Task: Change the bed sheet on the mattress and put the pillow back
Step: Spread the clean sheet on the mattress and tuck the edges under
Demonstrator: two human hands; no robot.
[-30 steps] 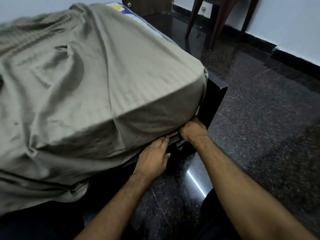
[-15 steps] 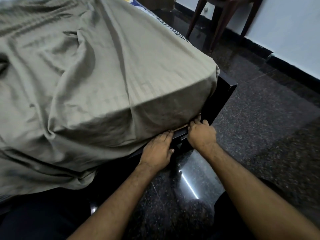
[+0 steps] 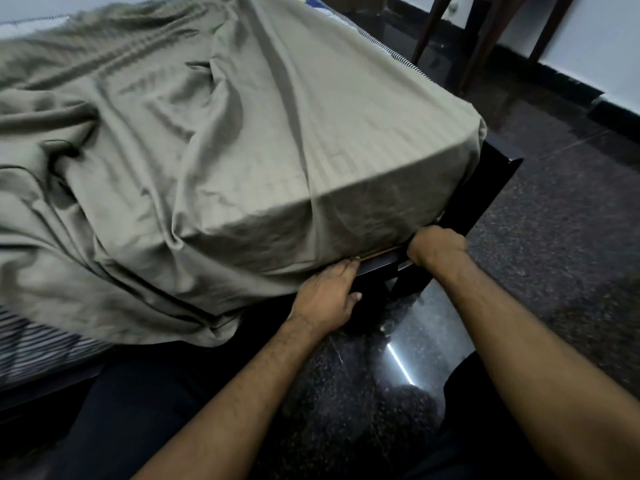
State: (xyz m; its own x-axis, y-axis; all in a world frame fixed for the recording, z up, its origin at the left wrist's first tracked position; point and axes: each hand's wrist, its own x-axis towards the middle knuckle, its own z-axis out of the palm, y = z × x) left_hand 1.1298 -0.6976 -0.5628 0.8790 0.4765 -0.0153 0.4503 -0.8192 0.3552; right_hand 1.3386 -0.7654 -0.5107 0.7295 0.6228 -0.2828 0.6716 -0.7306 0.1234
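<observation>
I see the olive bed sheet (image 3: 242, 140) draped over the near corner of the mattress (image 3: 31, 344), stretched fairly smooth on the corner top and down its end face, bunched in heavy folds further from the corner, with a loose flap hanging below the mattress edge. Striped mattress side shows just under that flap, and a thin striped edge also shows along the far side of the sheet. My left hand (image 3: 325, 296) sits at the bottom hem of the sheet, just below the corner's end face: fingers straight and together, tips pushed into the seam where sheet meets the dark bed frame (image 3: 485, 199), thumb out to the side. My right hand (image 3: 436, 247) is right beside it, closer to the frame's corner post, knuckles up, fingers curled under the sheet hem; fingertips are hidden under the fabric, so I read it as gripping the hem, though exact contact is not visible. Both forearms reach in from below the corner. Dark speckled floor (image 3: 554, 258) surrounds the frame, with a bright reflection streak below my hands. Wooden chair legs (image 3: 485, 39) stand beyond the corner, near the white wall (image 3: 606, 39). No pillow in view.
</observation>
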